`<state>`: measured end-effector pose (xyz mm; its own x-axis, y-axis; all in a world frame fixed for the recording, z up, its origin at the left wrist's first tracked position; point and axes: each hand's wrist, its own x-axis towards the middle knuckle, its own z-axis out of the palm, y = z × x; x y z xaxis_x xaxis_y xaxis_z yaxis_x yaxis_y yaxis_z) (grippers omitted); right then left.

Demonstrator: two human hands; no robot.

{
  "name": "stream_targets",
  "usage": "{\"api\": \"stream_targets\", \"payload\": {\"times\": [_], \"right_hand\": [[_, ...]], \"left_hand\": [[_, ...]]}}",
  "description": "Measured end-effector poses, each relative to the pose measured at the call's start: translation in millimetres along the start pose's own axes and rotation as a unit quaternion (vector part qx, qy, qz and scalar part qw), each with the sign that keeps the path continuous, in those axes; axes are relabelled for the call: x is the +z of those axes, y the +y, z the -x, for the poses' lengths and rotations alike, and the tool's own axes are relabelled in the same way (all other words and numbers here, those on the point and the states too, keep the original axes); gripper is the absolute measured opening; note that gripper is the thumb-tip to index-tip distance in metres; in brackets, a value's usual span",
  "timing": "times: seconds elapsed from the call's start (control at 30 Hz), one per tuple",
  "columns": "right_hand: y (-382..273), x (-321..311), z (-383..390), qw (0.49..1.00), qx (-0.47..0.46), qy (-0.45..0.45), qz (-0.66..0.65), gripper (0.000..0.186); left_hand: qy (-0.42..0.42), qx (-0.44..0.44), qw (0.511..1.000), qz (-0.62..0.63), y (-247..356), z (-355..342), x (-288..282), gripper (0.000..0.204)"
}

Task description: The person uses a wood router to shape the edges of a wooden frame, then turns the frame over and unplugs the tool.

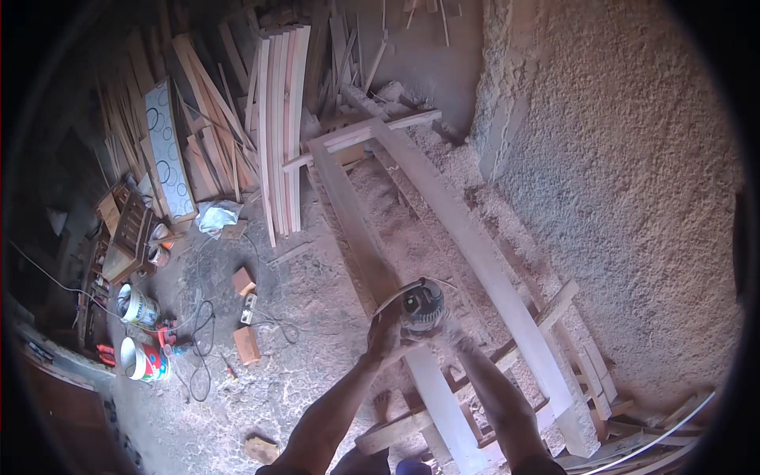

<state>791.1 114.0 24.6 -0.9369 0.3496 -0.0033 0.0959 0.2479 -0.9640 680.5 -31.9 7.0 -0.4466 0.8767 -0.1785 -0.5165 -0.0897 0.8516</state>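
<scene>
A handheld power tool (423,305) with a dark, round, vented motor housing sits on a long wooden board (437,392). My left hand (383,336) is closed on the tool's left side. On its right side my right hand (454,332) is also closed, its fingers partly blurred and hard to make out. The tool's underside is hidden. A cable arcs over its top toward my left hand. Parallel to this board, a second, wider board (475,241) runs along the right. Both rest on wooden cross supports, the far crosspiece (412,120) lying under their ends.
Several tall planks (281,131) lean at the back, beside loose timber and a patterned panel (168,150). Left are two buckets (145,360), a cable (207,348), orange-brown blocks (246,346) and a socket strip (248,309). Sawdust covers the floor; a rough wall (617,174) rises right.
</scene>
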Motion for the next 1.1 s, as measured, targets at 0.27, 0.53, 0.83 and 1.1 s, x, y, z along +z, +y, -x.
{"api": "stream_targets", "payload": {"times": [0.27, 0.53, 0.83, 1.1], "right_hand": [[-17, 7, -17, 0.996, 0.042, 0.022, -0.073, 0.096], [-52, 7, 40, 0.993, 0.097, 0.017, 0.066, 0.101], [-92, 58, 93, 0.968, 0.167, -0.01, 0.187, 0.1], [-109, 92, 143, 0.975, 0.143, -0.114, 0.126, 0.097]], "left_hand": [[-0.094, 0.14, 0.809, -0.564, 41, -2, -29, 0.107], [0.04, 0.223, 0.954, -0.196, 114, 35, 19, 0.058], [0.134, 0.233, 0.956, -0.117, 96, 111, 16, 0.044], [0.22, 0.161, 0.953, -0.13, 77, 177, -19, 0.039]]}}
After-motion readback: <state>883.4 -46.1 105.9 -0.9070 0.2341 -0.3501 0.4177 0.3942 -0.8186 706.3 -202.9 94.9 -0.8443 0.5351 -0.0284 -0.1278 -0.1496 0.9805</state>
